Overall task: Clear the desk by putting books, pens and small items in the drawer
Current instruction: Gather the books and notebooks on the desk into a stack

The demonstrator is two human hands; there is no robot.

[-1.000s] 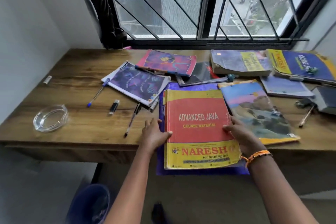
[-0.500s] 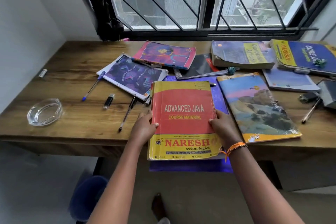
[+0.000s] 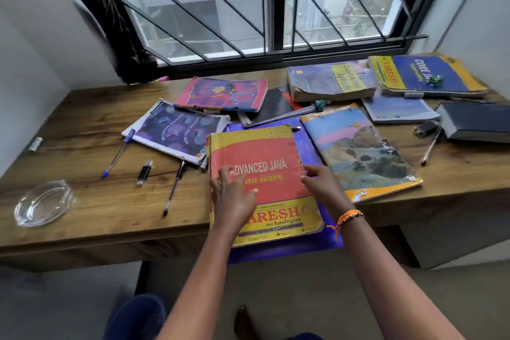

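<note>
A red and yellow "Advanced Java" book [image 3: 265, 146] lies on a purple folder [image 3: 289, 252] at the desk's front edge, both overhanging it. My left hand [image 3: 234, 197] rests flat on the cover with its fingers spread. At the book's right edge my right hand [image 3: 323, 185] touches the cover with its fingertips. Around it lie a landscape-cover book [image 3: 358, 152], a dark purple notebook [image 3: 179, 132] and a pink book [image 3: 223, 94]. To the left are a blue pen [image 3: 117, 154], a black pen [image 3: 174, 188] and a USB stick [image 3: 144, 172]. No drawer shows.
More books line the back right: a thick worn one [image 3: 331, 83], a blue and yellow one [image 3: 425, 74], a pale booklet [image 3: 397, 109], a black book [image 3: 477, 121]. A pen [image 3: 430, 146] lies beside it. A glass ashtray [image 3: 41, 204] sits at the wooden desk's [image 3: 82, 119] front left.
My left hand has moved from the book's left edge onto its cover. My right hand stays at the right edge. The view has shifted slightly.
</note>
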